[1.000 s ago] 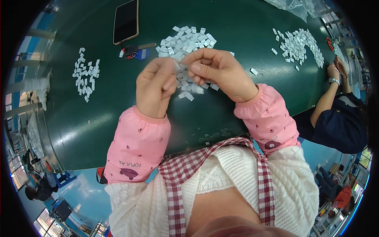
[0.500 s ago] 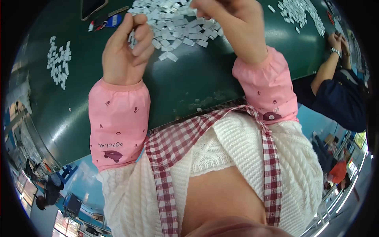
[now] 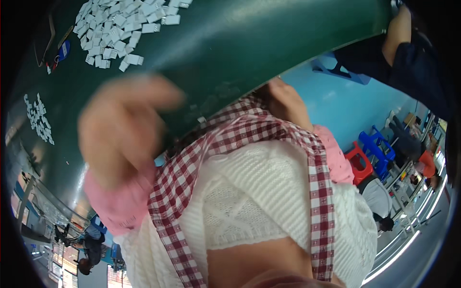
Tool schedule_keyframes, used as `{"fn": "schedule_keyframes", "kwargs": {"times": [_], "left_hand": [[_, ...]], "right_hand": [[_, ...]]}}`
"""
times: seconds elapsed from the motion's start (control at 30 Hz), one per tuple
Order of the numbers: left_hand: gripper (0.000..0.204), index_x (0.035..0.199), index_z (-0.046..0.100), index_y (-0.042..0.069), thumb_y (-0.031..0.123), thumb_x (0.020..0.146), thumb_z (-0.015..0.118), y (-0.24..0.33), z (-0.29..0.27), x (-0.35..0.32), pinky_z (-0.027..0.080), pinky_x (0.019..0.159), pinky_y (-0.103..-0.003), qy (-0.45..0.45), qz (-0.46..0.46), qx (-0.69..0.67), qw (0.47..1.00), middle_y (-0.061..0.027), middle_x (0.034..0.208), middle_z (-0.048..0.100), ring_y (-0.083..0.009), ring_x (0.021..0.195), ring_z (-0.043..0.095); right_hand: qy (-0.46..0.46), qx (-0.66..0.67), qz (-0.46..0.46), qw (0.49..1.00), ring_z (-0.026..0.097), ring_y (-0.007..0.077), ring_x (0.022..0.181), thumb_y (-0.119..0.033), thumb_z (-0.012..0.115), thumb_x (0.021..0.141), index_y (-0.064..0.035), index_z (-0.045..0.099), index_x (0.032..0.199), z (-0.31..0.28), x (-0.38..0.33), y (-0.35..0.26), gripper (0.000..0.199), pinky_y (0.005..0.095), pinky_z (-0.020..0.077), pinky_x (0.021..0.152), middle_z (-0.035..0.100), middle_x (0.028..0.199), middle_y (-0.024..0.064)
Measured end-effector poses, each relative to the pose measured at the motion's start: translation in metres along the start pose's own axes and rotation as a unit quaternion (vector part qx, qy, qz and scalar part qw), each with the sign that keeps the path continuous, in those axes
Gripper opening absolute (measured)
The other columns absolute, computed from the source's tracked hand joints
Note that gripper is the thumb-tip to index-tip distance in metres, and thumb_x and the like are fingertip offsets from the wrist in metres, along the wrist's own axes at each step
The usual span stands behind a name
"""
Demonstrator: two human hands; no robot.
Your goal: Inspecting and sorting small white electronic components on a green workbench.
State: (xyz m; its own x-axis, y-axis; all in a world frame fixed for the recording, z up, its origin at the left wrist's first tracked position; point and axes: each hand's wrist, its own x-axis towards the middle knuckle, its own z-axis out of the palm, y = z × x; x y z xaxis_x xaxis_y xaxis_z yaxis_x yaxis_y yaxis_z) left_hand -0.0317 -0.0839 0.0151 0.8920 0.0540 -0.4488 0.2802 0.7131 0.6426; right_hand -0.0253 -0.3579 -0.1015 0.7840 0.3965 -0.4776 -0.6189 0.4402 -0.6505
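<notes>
Above the dark green table point(image 3: 230, 53), my left hand point(image 3: 127, 127) is smeared by motion, and what it holds, if anything, does not show. At the table's front edge, by the checked apron point(image 3: 240, 120), is my right hand point(image 3: 290, 105). Its fingertips are hidden, so its grip cannot be made out. A large pile of small white rectangular pieces point(image 3: 115, 29) lies beyond my left hand. The smaller group of white pieces point(image 3: 38, 117) is farther left. Both forearms wear pink sleeve covers point(image 3: 120, 206).
A blue tag point(image 3: 63, 51) with keys lies left of the pile, near a dark-edged flat object point(image 3: 45, 43). To the right sits a co-worker in a dark sleeve point(image 3: 418, 72). Red point(image 3: 357, 163) and blue point(image 3: 377, 151) plastic stools stand on the blue floor.
My right hand has left the pile and come down to the table edge by the apron. My left hand has also drawn back from the pile. The view has turned, shifting the pile leftward.
</notes>
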Motion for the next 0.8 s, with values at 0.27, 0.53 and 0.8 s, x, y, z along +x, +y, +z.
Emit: {"fn": "schedule_keyframes", "kwargs": {"times": [0.27, 0.53, 0.8], "left_hand": [[0.039, 0.130, 0.061, 0.003, 0.006, 0.091, 0.063, -0.034, 0.004, -0.079, 0.045, 0.048, -0.023, -0.529, -0.096, 0.349, 0.768, -0.0064, 0.078, 0.068, -0.0138, 0.053, 0.055], [0.026, 0.117, 0.065, -0.004, 0.010, 0.096, 0.058, -0.046, 0.032, -0.036, 0.033, 0.043, -0.021, -0.494, -0.191, 0.377, 0.760, -0.0035, 0.065, 0.061, -0.0074, 0.046, 0.040], [0.020, 0.111, 0.064, 0.002, 0.015, 0.097, 0.058, -0.046, 0.088, 0.042, 0.022, 0.039, -0.017, -0.267, -0.137, 0.345, 0.889, 0.0002, 0.062, 0.054, -0.0011, 0.044, 0.034]], "right_hand": [[0.068, -0.325, 0.012, 0.943, 0.062, 0.0131, 0.075, -0.009, 0.060, 0.089, 0.0053, 0.067, 0.105, -0.022, 0.035, 0.018, 0.023, 0.0203, 0.0477, 0.069, 0.069, 0.085, 0.0083], [0.030, -0.557, -0.183, 0.810, 0.062, 0.0396, 0.072, -0.020, 0.063, 0.081, -0.0016, 0.065, 0.086, -0.034, 0.061, 0.051, 0.020, 0.0450, 0.0528, 0.070, 0.064, 0.084, 0.0191], [0.133, -0.474, -0.278, 0.825, 0.065, 0.0288, 0.065, -0.007, 0.061, 0.080, 0.0012, 0.067, 0.092, -0.055, 0.000, 0.015, 0.016, 0.0342, 0.0522, 0.062, 0.070, 0.081, 0.0145]]}}
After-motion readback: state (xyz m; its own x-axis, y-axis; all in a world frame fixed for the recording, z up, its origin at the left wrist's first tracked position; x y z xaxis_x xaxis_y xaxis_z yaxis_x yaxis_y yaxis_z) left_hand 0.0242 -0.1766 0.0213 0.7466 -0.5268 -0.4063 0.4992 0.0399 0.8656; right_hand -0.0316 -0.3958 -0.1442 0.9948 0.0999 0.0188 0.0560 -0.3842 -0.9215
